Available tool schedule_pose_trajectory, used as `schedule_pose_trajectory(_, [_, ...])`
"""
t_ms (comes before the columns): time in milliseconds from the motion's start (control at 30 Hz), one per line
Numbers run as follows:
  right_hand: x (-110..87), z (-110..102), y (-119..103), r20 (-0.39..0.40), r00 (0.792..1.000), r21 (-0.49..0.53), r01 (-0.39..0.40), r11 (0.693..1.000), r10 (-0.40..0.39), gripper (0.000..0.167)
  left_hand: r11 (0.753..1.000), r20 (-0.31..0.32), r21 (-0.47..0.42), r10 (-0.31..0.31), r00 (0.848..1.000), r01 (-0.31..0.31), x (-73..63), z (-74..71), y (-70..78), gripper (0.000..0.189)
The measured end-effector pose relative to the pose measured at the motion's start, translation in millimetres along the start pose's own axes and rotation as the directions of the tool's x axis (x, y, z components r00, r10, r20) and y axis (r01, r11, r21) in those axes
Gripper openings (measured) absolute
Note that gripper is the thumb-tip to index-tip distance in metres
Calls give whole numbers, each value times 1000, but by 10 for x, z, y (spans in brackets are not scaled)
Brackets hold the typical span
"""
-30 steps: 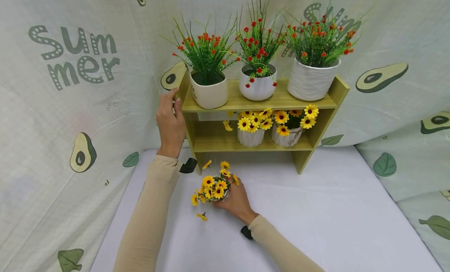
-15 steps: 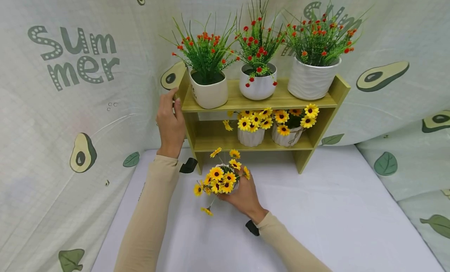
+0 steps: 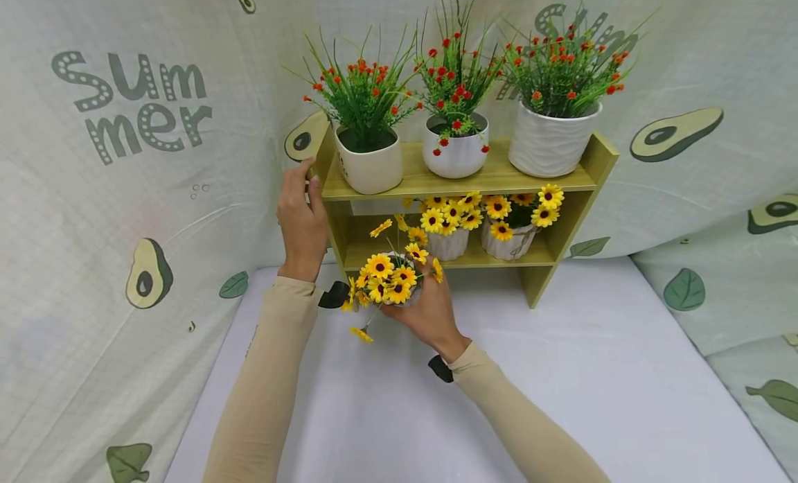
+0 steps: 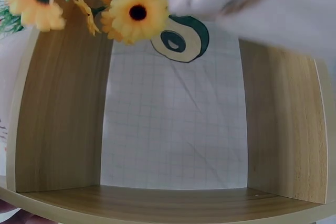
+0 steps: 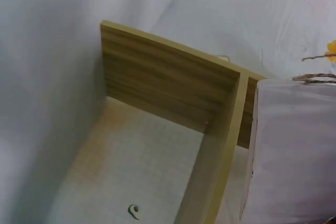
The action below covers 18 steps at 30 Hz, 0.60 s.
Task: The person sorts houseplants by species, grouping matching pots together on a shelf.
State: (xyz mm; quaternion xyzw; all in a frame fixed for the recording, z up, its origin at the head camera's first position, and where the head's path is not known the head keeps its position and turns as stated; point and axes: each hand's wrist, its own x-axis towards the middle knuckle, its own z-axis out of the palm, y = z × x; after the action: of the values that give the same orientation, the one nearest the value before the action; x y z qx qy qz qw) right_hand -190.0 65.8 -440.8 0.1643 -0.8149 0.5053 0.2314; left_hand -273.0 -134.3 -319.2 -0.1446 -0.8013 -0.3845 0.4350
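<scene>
In the head view my left hand (image 3: 302, 220) holds the left side of a small wooden shelf (image 3: 414, 186), thumb and index finger at the panel's upper front edge. My right hand (image 3: 430, 306) grips a whitish pot with yellow sunflower-like flowers (image 3: 389, 278) from its right side. This flowerpot is in front of the left part of the lower board, overlapping it. The right wrist view shows the pale pot (image 5: 294, 150) with twine, close to the shelf (image 5: 173, 72). In the left wrist view, yellow flowers (image 4: 137, 13) hang at the lower compartment's opening.
Two more sunflower pots, a left one (image 3: 447, 244) and a right one (image 3: 511, 242), stand on the lower board. Three white pots with red-flowered grass plants, including the middle one (image 3: 456, 150), line the top. A white cloth covers the table (image 3: 561, 372); patterned fabric (image 3: 156, 206) hangs behind.
My right hand has carried the sunflower pot up from over the table toward the shelf, to the front of the lower board's left part. The left hand has stayed at the shelf's side.
</scene>
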Motion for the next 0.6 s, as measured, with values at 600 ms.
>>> schedule_pose_trajectory(600, [463, 248, 3, -48, 996, -33, -72, 997, 71, 92, 1000, -14, -11, 6, 1000, -6, -6, 7, -11, 35])
